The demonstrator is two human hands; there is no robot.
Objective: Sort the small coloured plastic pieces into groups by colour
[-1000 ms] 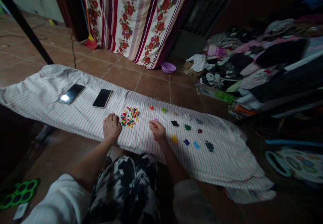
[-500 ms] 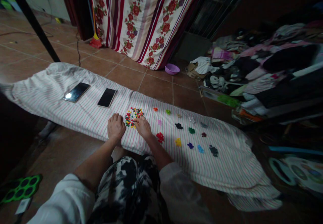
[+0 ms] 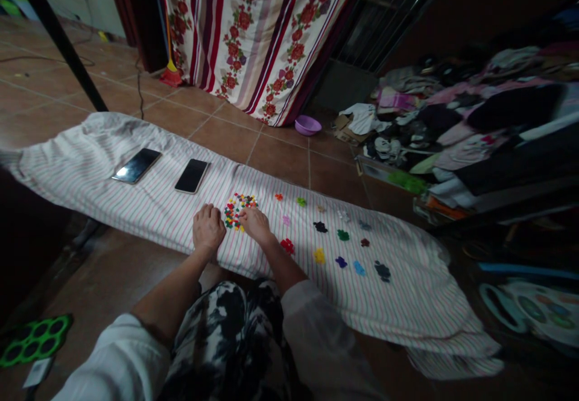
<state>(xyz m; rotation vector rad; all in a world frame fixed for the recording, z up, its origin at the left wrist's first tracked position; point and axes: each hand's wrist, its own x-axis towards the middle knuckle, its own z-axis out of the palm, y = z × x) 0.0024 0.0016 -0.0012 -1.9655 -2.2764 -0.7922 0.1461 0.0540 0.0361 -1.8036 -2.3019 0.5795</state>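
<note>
the work looks partly done. on the striped-cloth surface (image 3: 407, 295), small coloured pieces lie in fourteen single-colour heaps, right of the middle. the row towards the far edge runs from an orange heap (image 3: 279, 197) through a light green heap (image 3: 301, 201) to a grey-blue heap (image 3: 364, 225); a middle row starts with a pink heap (image 3: 286, 221); the row closest to the near edge goes from a red heap (image 3: 287, 246) to a dark grey heap (image 3: 382, 271).

what seems left is the mixed pile (image 3: 232, 208), dozens of pieces between the two hands, red, yellow, green and orange among them. the person's right hand (image 3: 256, 225) is at its right side, fingers pinched together; whether they grip a piece cannot be told. the left hand (image 3: 208, 231) rests back-up just beside its left side, near the near edge, fingers bent, their undersides hidden.
</note>
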